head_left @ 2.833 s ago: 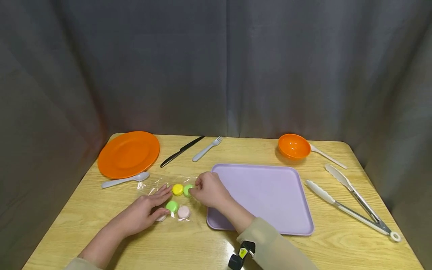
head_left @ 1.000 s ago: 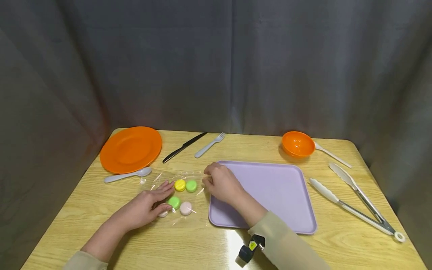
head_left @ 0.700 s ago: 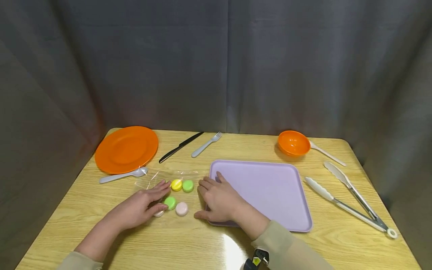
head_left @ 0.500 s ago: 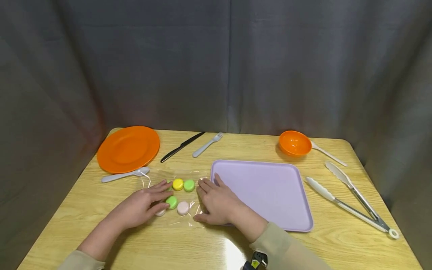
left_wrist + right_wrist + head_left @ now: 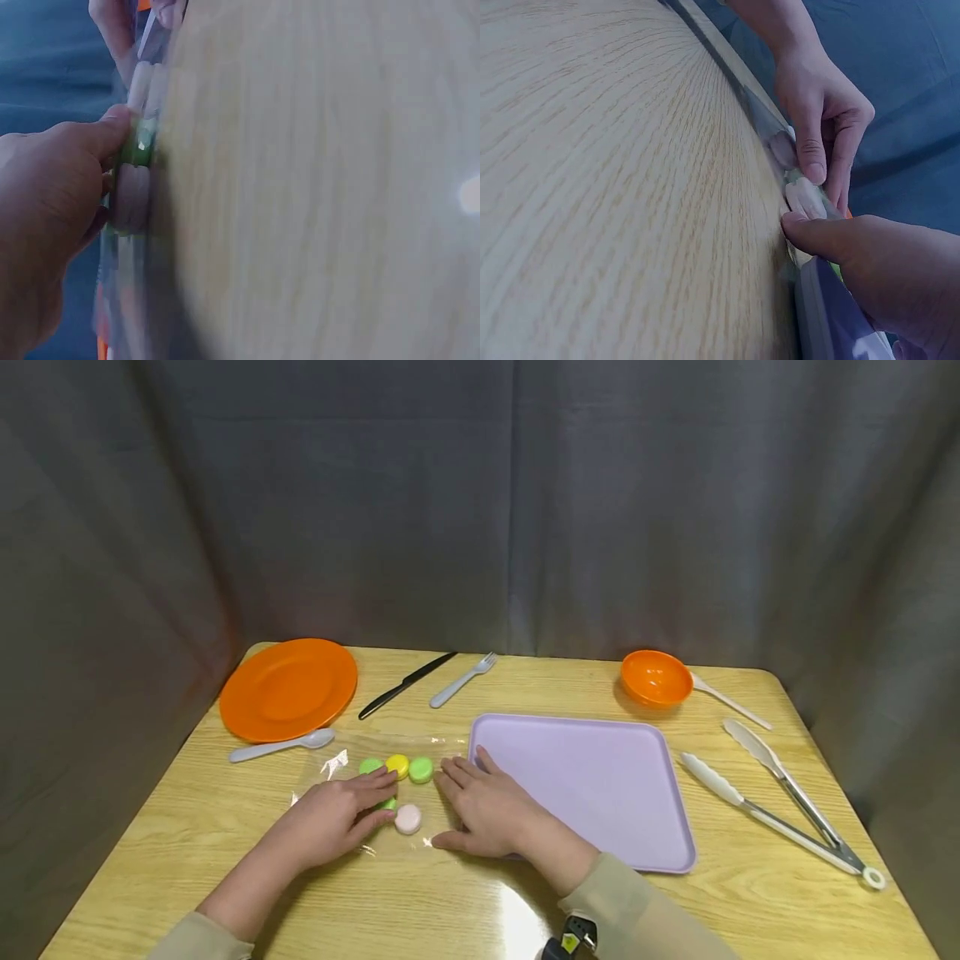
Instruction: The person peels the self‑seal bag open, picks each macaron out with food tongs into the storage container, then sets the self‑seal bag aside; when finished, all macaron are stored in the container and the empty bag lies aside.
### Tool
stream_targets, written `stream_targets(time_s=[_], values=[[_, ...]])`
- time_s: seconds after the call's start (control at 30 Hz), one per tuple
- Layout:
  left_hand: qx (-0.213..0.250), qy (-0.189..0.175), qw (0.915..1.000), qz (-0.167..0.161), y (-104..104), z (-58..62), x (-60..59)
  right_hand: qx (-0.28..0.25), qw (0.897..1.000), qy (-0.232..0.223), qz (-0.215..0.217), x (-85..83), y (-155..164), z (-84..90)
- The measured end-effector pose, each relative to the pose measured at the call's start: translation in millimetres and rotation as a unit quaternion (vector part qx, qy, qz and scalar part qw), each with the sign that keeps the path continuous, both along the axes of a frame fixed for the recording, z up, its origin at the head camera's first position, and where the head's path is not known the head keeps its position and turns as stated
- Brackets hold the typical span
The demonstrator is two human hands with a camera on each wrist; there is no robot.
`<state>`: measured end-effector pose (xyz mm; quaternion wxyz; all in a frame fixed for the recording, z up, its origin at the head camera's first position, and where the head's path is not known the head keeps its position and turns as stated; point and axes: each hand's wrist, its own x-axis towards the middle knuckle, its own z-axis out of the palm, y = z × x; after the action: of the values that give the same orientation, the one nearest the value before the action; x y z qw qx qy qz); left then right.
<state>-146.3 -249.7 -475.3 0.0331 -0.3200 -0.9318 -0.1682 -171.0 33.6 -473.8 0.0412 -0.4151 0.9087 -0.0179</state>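
A clear plastic bag (image 5: pixel 335 766) lies flat on the table with several macarons inside. In the upper row of the head view are a green macaron (image 5: pixel 370 766), a yellow macaron (image 5: pixel 397 765) and another green macaron (image 5: pixel 422 769); a pale pink macaron (image 5: pixel 408 819) lies below. My left hand (image 5: pixel 337 814) rests on the bag with extended fingers, touching the macarons and partly covering a lower green macaron (image 5: pixel 139 142). My right hand (image 5: pixel 487 810) lies with fingers spread over the bag's right edge and the left rim of the lilac tray (image 5: pixel 585 785).
An orange plate (image 5: pixel 288 689) and a pale spoon (image 5: pixel 285 746) are at the left. A black knife (image 5: pixel 407 685) and a pale fork (image 5: pixel 462 681) lie behind the bag. At the right are an orange bowl (image 5: pixel 656 678), a pale utensil (image 5: pixel 731 702) and tongs (image 5: pixel 795 814).
My right hand has left the right green macaron, drawn back to the bag's right edge and spread its fingers. My left hand has slid slightly right, and a green macaron shows beside its fingers.
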Motion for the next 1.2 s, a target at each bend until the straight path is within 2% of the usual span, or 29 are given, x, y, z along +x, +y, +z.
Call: stream_targets(time_s=[0.1,0.27,0.43,0.7,0.87,1.07,1.2], values=[[-0.002,0.023,0.9997,0.003,1,-3.6,1.2,-0.001,1.0,0.003,0.003,-0.1,0,-1.1],[0.031,0.048,0.9983,0.01,2,-4.8,0.5,0.002,1.0,0.002,0.002,0.1,0,-1.1],[0.042,0.072,0.9964,0.015,4,5.5,2.4,0.002,1.0,-0.003,0.004,-0.4,0,0.7],[0.043,0.121,0.9917,-0.007,5,21.6,2.1,-0.022,1.0,0.004,0.002,-2.6,-3,1.3],[0.038,0.113,0.9929,0.002,6,27.0,0.1,-0.025,1.0,0.001,-0.017,-4.8,-5,1.2],[0.052,0.062,0.9967,0.006,10,33.0,-2.5,-0.022,0.999,-0.024,-0.029,-7.4,-5,1.1],[0.054,0.038,0.9977,0.015,14,38.7,-2.2,-0.017,0.999,-0.023,-0.024,-9.6,-4,4.1]])
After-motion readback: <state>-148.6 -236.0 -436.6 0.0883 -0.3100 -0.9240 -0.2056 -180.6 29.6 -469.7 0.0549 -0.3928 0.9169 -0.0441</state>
